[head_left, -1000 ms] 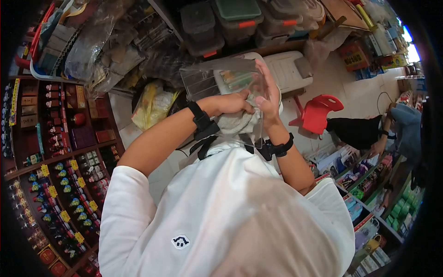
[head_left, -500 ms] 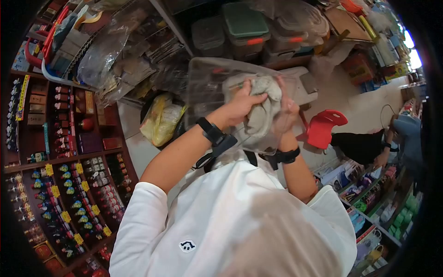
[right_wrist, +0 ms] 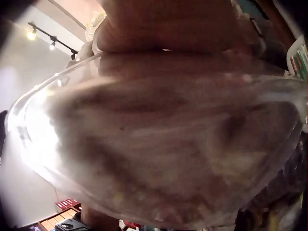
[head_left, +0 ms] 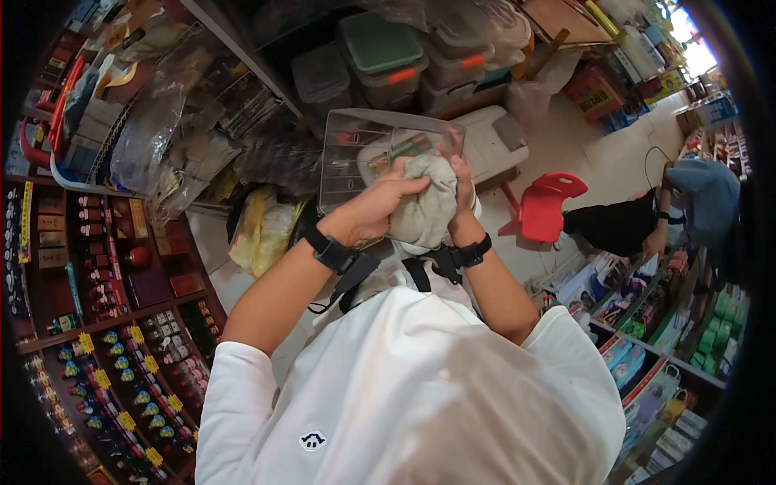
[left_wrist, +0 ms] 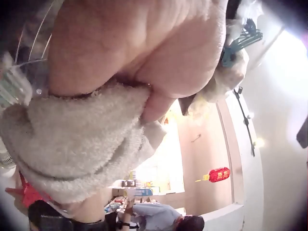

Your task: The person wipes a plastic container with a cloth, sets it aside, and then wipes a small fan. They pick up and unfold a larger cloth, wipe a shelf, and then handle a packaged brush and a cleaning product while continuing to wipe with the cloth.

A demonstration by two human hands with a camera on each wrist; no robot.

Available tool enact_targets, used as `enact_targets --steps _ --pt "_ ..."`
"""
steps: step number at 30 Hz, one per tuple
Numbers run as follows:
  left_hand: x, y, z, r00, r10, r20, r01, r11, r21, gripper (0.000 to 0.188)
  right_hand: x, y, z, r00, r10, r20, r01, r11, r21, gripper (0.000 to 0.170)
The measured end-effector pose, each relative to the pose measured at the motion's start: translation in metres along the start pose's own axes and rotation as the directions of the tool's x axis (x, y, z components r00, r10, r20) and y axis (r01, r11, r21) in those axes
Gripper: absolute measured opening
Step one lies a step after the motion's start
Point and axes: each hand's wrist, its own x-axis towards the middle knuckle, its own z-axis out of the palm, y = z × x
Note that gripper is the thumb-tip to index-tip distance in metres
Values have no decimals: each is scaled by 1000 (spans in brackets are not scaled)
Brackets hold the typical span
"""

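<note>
My left hand (head_left: 377, 206) grips a greyish-white cloth (head_left: 426, 202), with the thumb lying over its top. The cloth is bunched up inside a clear plastic box (head_left: 338, 200) held in front of my body. In the left wrist view the fluffy cloth (left_wrist: 82, 139) hangs from under the hand (left_wrist: 139, 43). At the box's right side my right hand (head_left: 464, 184) holds its wall, partly hidden by the cloth. The right wrist view is mostly filled by the box's clear plastic (right_wrist: 163, 144), with the palm close against it.
Lidded storage bins (head_left: 381, 48) stand ahead. A white lidded container (head_left: 485, 149) is behind the box, a red chair (head_left: 546, 206) to the right. A yellow plastic bag (head_left: 265, 230) sits at left by stocked shelves (head_left: 105, 323). Another person (head_left: 699, 202) is at far right.
The left hand and cloth have moved about inside the box, and the cloth is now more bunched up. The box has shifted and tilted while the right hand keeps to its right side.
</note>
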Motion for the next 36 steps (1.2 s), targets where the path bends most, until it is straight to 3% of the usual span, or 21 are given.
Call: enact_targets --steps 2,4,6,7,9,10,12,13,15,16,17,18,20,22,24,25,27,29,30,33,36 --pt "-5 3 -7 1000 -4 -23 2 997 -76 40 -4 -19 17 994 82 74 -82 997 2 72" --pt "-9 8 -20 989 64 130 -24 959 -283 40 -4 -13 8 989 124 82 -125 992 5 75" --pt "-23 14 -34 985 170 -4 -163 933 -321 45 -3 -6 -10 984 166 -64 -172 980 -96 81" --pt "-34 17 -48 966 253 41 -221 904 -366 47 -5 -10 -11 985 157 -69 -163 982 -95 81" --pt "-70 25 -66 883 432 -181 -469 817 -336 48 -10 -24 -8 965 222 -138 -242 958 -151 88" --pt "-92 29 -82 847 485 -217 -531 772 -350 52 -13 -31 -5 966 214 -148 -236 960 -149 88" --pt "-136 34 -114 753 632 -185 -643 646 -412 56 -14 -44 3 926 300 -227 -325 942 -81 87" --pt "-157 37 -128 706 681 -196 -699 624 -349 56 -13 -52 5 926 296 -232 -321 944 -79 87" --pt "-190 41 -156 623 750 -222 -780 572 -255 57 -7 -68 5 858 471 -203 -472 880 48 93" --pt "-197 41 -163 591 769 -243 -806 549 -224 58 -2 -73 2 856 476 -203 -476 878 50 93" --pt "-200 36 -169 590 768 -250 -807 547 -222 58 3 -77 -1 806 573 -150 -572 819 56 96" --pt "-201 35 -170 592 713 -375 -795 594 -125 57 7 -79 -2 744 661 -92 -659 750 56 98" --pt "-196 27 -194 598 588 -545 -722 690 -48 57 9 -77 1 704 708 -62 -704 706 74 100" --pt "-177 8 -211 618 527 -584 -602 795 81 58 16 -76 6 659 752 -29 -748 659 77 101" --pt "-153 -9 -231 713 427 -556 -478 877 60 59 19 -75 10 576 816 60 -817 571 84 89" --pt "-142 -14 -229 731 448 -515 -464 879 108 57 19 -73 12 561 825 63 -827 557 75 89" --pt "-121 -17 -206 738 467 -487 -458 877 148 56 25 -67 18 516 856 33 -856 514 44 90" --pt "-113 -12 -168 772 381 -509 -339 924 177 60 31 -60 21 479 878 11 -878 479 -14 91" --pt "-110 -17 -165 764 377 -524 -342 925 168 60 35 -57 23 464 886 -9 -885 463 -60 92" --pt "-100 -18 -170 839 167 -518 -266 956 -123 66 48 -52 29 475 877 -72 -872 458 -172 95" --pt "-86 -44 -186 826 175 -536 -291 946 -139 60 58 -50 37 518 846 -129 -843 478 -247 99"
